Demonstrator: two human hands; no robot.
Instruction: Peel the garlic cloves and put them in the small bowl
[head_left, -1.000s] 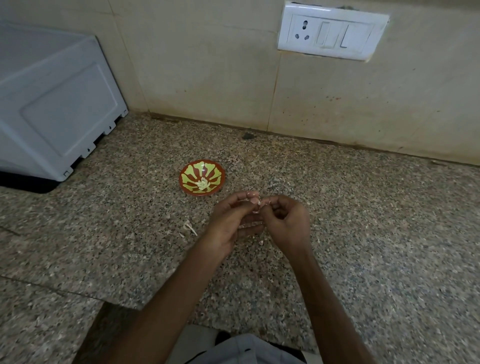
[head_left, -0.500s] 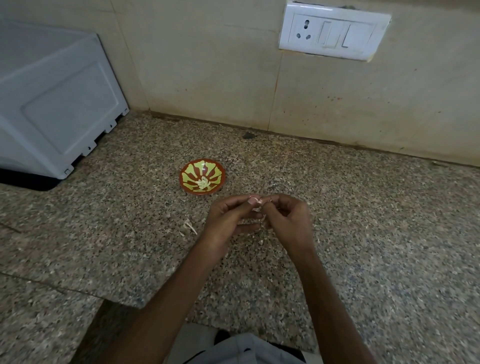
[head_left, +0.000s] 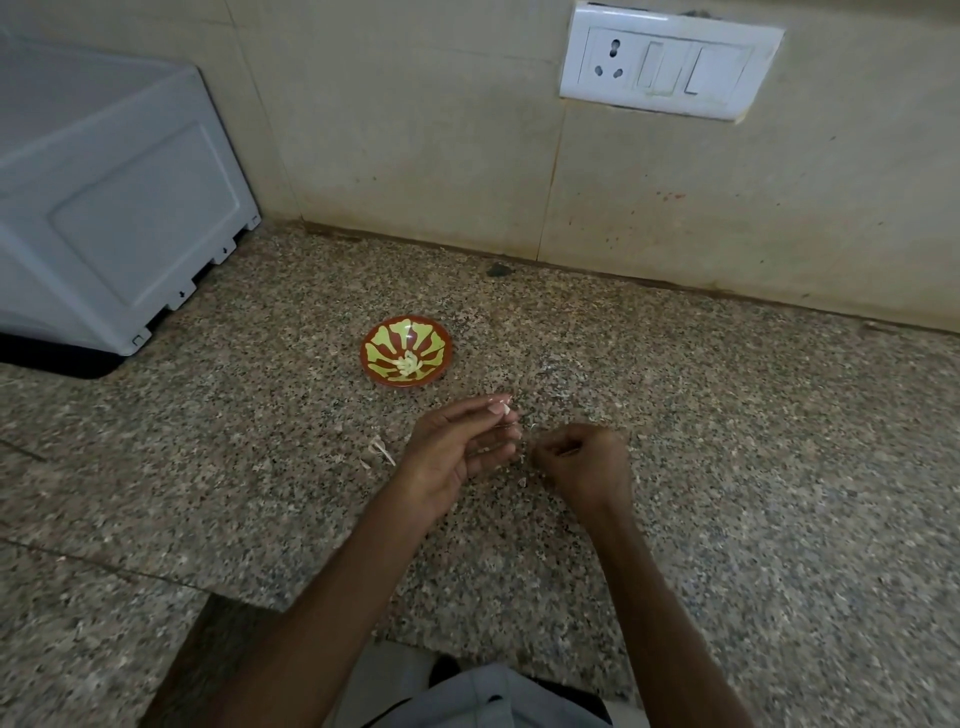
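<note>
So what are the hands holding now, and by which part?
Left hand pinches a pale garlic clove between thumb and forefinger; which part is hidden. Right hand is curled, contents unclear.

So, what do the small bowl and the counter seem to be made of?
The small bowl looks like glazed ceramic, maybe glossy plastic: painted red-and-yellow pattern, bright highlight. The counter looks like polished granite: speckled grey, brown and black grains, a thin seam.

Forearms reach in from 6 o'clock: left hand (head_left: 452, 460), palm up, pinches a garlic clove (head_left: 504, 409); right hand (head_left: 584, 462), at its 3 o'clock, curls knuckles-up.
</note>
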